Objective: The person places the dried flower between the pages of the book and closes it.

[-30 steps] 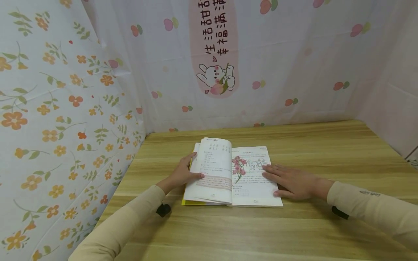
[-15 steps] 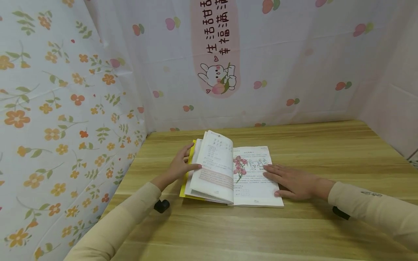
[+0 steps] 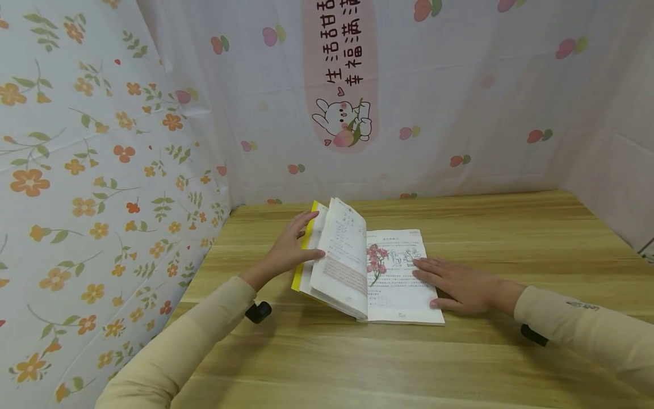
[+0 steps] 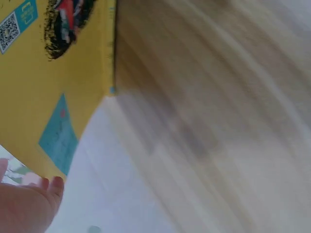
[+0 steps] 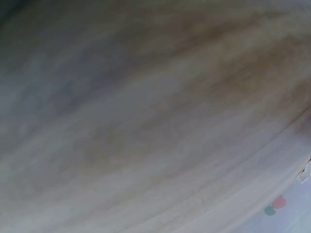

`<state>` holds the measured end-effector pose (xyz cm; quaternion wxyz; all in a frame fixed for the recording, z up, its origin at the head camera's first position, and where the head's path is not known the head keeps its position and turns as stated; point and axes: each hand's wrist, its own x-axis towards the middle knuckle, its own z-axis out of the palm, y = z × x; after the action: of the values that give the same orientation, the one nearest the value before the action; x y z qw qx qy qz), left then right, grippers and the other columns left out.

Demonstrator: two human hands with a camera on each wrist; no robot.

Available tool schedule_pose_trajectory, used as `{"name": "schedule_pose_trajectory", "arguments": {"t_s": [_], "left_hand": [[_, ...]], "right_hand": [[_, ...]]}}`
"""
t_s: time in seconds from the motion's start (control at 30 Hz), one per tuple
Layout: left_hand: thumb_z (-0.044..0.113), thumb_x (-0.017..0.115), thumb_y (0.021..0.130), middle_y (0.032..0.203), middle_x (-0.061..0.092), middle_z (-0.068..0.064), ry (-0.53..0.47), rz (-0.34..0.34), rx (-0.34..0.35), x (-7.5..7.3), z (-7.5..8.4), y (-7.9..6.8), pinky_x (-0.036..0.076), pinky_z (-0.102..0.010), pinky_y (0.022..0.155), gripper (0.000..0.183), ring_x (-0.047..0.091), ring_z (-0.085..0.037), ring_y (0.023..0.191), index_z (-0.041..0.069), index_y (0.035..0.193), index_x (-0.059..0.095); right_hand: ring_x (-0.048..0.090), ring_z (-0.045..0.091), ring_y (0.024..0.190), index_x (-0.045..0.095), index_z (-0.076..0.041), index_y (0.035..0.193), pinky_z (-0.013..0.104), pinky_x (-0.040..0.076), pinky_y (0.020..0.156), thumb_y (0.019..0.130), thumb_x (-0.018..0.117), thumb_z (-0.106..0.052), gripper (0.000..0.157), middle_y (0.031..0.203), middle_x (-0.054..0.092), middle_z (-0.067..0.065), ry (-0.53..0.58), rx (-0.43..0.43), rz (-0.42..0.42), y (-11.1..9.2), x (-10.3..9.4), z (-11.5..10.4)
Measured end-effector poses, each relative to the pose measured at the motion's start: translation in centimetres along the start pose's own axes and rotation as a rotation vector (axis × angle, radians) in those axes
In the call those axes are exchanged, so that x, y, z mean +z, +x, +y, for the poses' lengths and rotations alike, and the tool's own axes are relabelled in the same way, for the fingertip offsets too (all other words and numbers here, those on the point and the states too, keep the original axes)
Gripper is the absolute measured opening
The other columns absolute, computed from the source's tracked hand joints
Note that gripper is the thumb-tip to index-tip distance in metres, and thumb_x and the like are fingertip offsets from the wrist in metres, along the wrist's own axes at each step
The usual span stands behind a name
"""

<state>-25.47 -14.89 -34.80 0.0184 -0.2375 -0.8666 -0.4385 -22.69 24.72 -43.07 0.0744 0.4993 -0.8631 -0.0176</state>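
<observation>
A paperback book (image 3: 344, 244) lies open in the middle of the table, its left half raised at a slant. My left hand (image 3: 286, 248) holds that half by its outer edge, thumb on the page side and fingers at the yellow cover. From below, the left wrist view shows the yellow back of the cover (image 4: 34, 97), with part of the hand (image 4: 26, 206) at its edge. Pink flowers are printed on the right page (image 3: 403, 301), which lies flat. On its outer edge rests my right hand (image 3: 462, 286), fingers extended. The right wrist view shows no hand.
A wood-grain table (image 3: 409, 363) carries the book. Behind it hangs a white curtain (image 3: 434, 85) with a printed rabbit and lettering. Another curtain (image 3: 102, 199), covered in orange flowers, runs along the left side.
My left hand has moved up with the book's left half, which has gone from nearly flat to a steep slant. My right hand has stayed on the right page.
</observation>
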Motion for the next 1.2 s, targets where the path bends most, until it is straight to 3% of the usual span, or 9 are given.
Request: {"name": "schedule_pose_trajectory", "arguments": {"t_s": [0.17,0.3,0.43,0.7,0.93,1.03,1.2], "left_hand": [[0.02,0.074,0.07,0.143,0.017,-0.008,0.07,-0.028,0.039,0.3,1.6,0.7,0.028,-0.043,0.096,0.079,0.022,-0.02,0.126,0.019,0.137,0.032],[0.022,0.073,0.072,0.144,0.017,-0.005,0.113,-0.047,0.052,0.7,3.0,1.2,0.029,-0.046,0.094,0.076,0.022,-0.02,0.126,0.024,0.136,0.033],[0.022,0.072,0.072,0.143,0.018,-0.003,0.108,-0.074,0.068,1.4,4.4,1.9,0.029,-0.051,0.092,0.074,0.019,-0.02,0.127,0.026,0.136,0.034],[0.023,0.072,0.072,0.143,0.015,0.009,0.085,-0.097,0.102,3.6,6.6,3.1,0.031,-0.048,0.091,0.072,0.018,-0.016,0.127,0.029,0.135,0.036],[0.038,0.068,0.075,0.144,0.012,0.007,0.055,-0.079,0.17,5.8,7.4,3.7,0.028,-0.048,0.093,0.071,0.015,-0.015,0.129,0.027,0.136,0.033],[0.043,0.061,0.079,0.144,0.011,0.005,0.042,-0.056,0.215,6.8,7.5,3.7,0.023,-0.051,0.095,0.069,0.012,-0.014,0.13,0.025,0.137,0.029],[0.021,0.043,0.094,0.145,0.01,-0.007,-0.128,-0.075,0.32,7.4,9.0,2.8,0.022,-0.042,0.099,0.053,0.009,-0.019,0.131,0.008,0.14,0.02]], "right_hand": [[0.023,0.029,0.127,0.027,-0.009,0.139,0.027,0.008,0.103,0.088,0.038,-0.053,0.068,0.143,0.021,0.01,-0.011,0.009,0.001,0.0,-0.1,0.0],[0.023,0.028,0.128,0.027,-0.01,0.139,0.025,0.005,0.103,0.088,0.038,-0.052,0.068,0.143,0.021,0.01,-0.003,0.012,0.005,-0.1,0.1,0.0],[0.023,0.028,0.128,0.026,-0.01,0.14,0.021,-0.001,0.102,0.088,0.039,-0.052,0.068,0.144,0.02,0.009,0.016,0.019,0.004,-0.2,0.3,0.0],[0.021,0.028,0.128,0.023,-0.012,0.141,0.023,-0.001,0.102,0.088,0.039,-0.053,0.068,0.145,0.017,0.007,0.02,0.038,-0.005,-0.3,0.6,0.0],[0.022,0.031,0.127,0.025,-0.01,0.14,0.041,0.024,0.098,0.088,0.039,-0.052,0.068,0.143,0.02,0.011,0.012,0.022,-0.004,-0.3,0.3,0.1],[0.025,0.03,0.126,0.028,-0.008,0.138,0.043,0.026,0.096,0.088,0.041,-0.051,0.068,0.14,0.025,0.015,-0.009,0.0,0.019,-0.3,0.3,0.2],[0.024,0.03,0.126,0.022,-0.008,0.14,0.043,0.025,0.097,0.088,0.039,-0.051,0.07,0.14,0.024,0.016,-0.028,-0.021,0.019,-0.2,0.4,0.3]]}}
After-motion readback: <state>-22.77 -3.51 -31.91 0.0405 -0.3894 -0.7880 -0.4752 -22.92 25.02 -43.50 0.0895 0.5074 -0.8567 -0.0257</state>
